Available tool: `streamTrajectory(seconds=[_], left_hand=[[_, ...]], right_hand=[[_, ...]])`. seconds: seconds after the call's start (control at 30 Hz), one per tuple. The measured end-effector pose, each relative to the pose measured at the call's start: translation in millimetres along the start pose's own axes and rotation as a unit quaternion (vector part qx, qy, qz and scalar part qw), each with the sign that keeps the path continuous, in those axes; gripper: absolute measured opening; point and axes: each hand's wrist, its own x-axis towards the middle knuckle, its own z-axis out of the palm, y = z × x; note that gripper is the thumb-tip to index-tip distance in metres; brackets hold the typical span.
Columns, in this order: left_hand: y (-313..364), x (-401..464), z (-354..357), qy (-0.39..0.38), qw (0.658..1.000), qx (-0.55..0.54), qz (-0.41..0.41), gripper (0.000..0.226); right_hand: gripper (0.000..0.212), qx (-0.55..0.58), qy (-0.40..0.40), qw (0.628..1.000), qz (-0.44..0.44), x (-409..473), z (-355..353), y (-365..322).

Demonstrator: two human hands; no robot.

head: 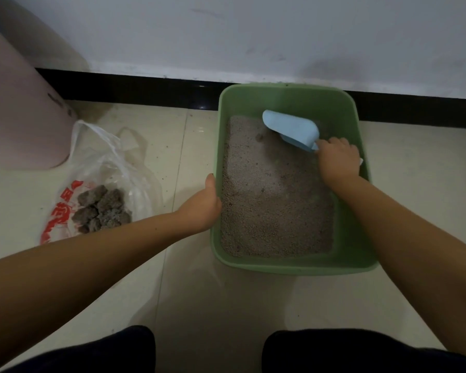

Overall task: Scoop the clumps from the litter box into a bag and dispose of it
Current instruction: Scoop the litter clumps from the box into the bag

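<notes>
Clumps of grey hardened litter (101,209) lie heaped in the clear thin plastic bag with red print (102,168), which sits open on the tiled floor (226,305) at the left of the frame. They look crumbly and fairly heavy for their bulk, so they are best lifted from beneath with the scoop, not pinched. The bag looks limp and slippery, and I judge it should be taken by its loop handles at the top.

Centre right stands the green rectangular plastic litter box (293,266), rigid and filled with loose grey granules (275,211). The left hand (203,203) is curled over the box's left rim, steadying it. The right hand (338,160), reaching in from the lower right, is closed around the handle of the light blue plastic scoop (291,129), whose mouth points to the far left corner, low over the litter.
</notes>
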Motion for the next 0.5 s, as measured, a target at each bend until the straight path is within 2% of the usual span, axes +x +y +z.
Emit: streamTrajectory(seconds=[0.13,0.2,0.3,0.5], left_hand=[[2.5,-0.3,1.1,-0.02,0.999,0.039,-0.009,0.053],[4.1,-1.1,-0.2,-0.035,0.999,0.04,-0.013,0.044],[2.6,0.3,-1.9,-0.006,1.0,0.016,0.012,0.048],[1.7,0.7,3.4,-0.005,1.0,-0.005,-0.02,0.059]], right_hand=[[0.029,0.06,0.016,0.997,-0.038,8.3,2.9,-7.0],[0.026,0.094,0.015,0.995,-0.042,9.9,1.9,-9.3],[0.025,0.131,0.008,0.991,-0.022,11.2,1.2,-7.8],[0.021,0.09,0.001,0.995,-0.037,9.5,2.2,-10.5]])
